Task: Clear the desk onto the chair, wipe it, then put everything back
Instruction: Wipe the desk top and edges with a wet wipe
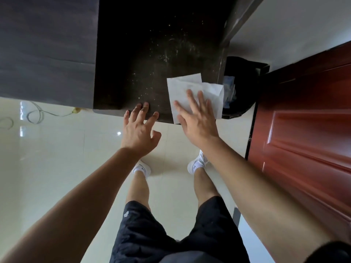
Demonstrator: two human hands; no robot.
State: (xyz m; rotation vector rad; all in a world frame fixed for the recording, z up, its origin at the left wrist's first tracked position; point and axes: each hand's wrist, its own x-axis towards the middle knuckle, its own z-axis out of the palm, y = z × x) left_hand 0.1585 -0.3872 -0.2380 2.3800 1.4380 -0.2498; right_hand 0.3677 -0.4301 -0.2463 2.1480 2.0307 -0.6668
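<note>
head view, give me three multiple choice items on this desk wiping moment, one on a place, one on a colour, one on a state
1. Where does the white tissue lie?
A. at the desk's right front corner
B. on the floor
C. on the door

2. What colour is the door?
A. white
B. reddish brown
C. green

3. How is the right hand placed?
A. clenched in a fist
B. spread flat on the tissue
C. hanging at the side

Answers: 1 A, it overhangs the dark desk near the bin. 2 B, red-brown panels. 3 B, fingers spread, palm down; the left hand rests fingertips on the desk edge.
</note>
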